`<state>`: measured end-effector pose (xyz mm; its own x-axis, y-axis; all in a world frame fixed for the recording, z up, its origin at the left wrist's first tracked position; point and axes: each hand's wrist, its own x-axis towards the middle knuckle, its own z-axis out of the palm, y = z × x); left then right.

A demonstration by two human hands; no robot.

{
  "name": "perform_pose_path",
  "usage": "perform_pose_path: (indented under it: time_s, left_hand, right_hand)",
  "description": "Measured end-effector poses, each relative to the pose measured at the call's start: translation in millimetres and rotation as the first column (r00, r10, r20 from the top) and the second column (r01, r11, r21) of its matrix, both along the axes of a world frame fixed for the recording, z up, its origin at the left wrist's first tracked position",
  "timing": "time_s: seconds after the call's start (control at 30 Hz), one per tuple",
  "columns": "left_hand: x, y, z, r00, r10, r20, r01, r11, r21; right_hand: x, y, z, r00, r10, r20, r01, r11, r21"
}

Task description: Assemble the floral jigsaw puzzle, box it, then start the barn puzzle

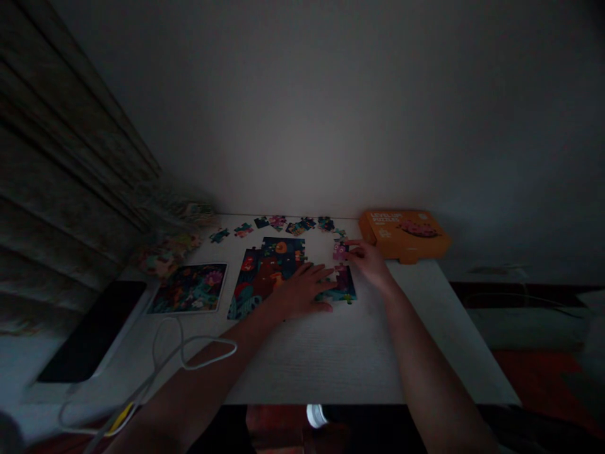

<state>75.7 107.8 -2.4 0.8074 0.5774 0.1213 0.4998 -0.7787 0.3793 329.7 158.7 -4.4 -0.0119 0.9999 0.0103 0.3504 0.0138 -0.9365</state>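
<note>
Left hand (302,290) splays, right hand (371,261) pinches a puzzle piece (339,251) on a white table (335,353) against a wall (307,126).

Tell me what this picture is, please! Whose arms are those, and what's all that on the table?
There's no robot here, just a person's two bare arms. The camera sits on that person's head, looking forward and down, so you see roughly what they see. It's rather dim.

On the pale table are joined puzzle pieces, with loose pieces behind them. To the left lie a picture card and a dark, flat device. An orange box is on the right.

The left hand is spread beside the joined pieces. The right hand's fingers touch a purple piece; it's too dim to tell how firmly.
</note>
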Motion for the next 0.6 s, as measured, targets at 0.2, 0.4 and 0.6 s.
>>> perform_pose_path:
  time_s: [0.2,0.4,0.6]
  left_hand:
    - [-1.1,-1.4,1.3,0.999,0.004,-0.042,-0.006,0.999,-0.032]
    - [-0.5,-0.7,0.9,0.999,-0.002,-0.037,0.001,1.000,-0.025]
    - [-1.7,1.1,-0.2,1.000,-0.002,-0.018,0.002,1.000,-0.015]
  right_hand:
    - [-0.4,0.8,-12.7,0.992,0.046,0.122,-0.050,0.998,0.034]
    - [0.9,0.6,-16.3,0.979,0.035,0.203,-0.054,0.995,0.085]
    - [2.4,-1.3,-13.6,0.955,0.023,0.297,-0.068,0.987,0.143]
